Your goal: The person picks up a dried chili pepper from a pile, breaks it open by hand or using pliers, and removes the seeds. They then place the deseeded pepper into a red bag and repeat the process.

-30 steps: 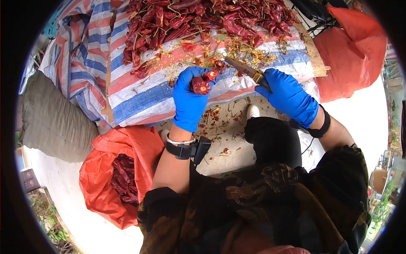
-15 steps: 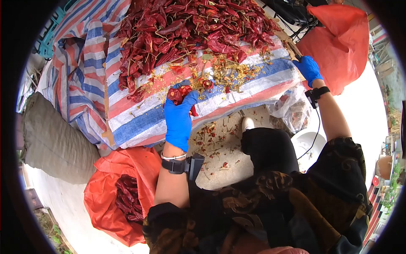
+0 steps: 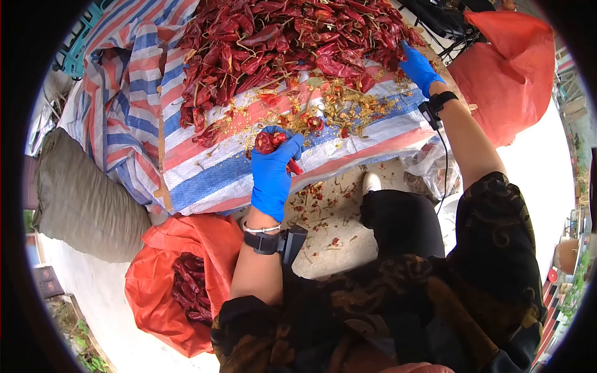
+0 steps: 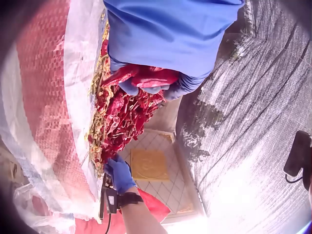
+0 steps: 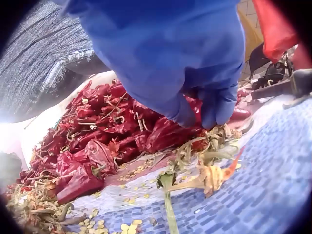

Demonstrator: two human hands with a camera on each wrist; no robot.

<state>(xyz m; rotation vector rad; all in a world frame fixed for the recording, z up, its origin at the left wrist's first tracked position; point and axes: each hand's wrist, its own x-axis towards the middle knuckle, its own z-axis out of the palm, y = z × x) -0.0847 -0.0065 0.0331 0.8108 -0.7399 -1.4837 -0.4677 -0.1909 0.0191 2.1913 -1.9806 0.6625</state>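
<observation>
In the head view, my blue-gloved left hand (image 3: 272,177) grips a bunch of dried red chilies (image 3: 266,143) above the front of the striped sheet (image 3: 205,177). The left wrist view shows the red chilies (image 4: 151,76) within its curled fingers. My gloved right hand (image 3: 421,71) reaches to the right edge of the big chili pile (image 3: 280,40). Its fingertips (image 5: 215,114) point down at the chilies in the right wrist view, with red showing between them. Beside that hand lies a dark-handled bladed tool (image 5: 273,90).
Seeds and stems (image 3: 354,109) litter the sheet before the pile. An open red sack (image 3: 146,292) of chilies stands at lower left, below a grey-green sack (image 3: 81,199). Another red sack (image 3: 510,81) is at right, near a clear plastic bag (image 3: 432,165).
My right hand has put the bladed tool down at the sheet's right side and moved over to the pile's edge. The left hand keeps its chilies, slightly lower in the view than before.
</observation>
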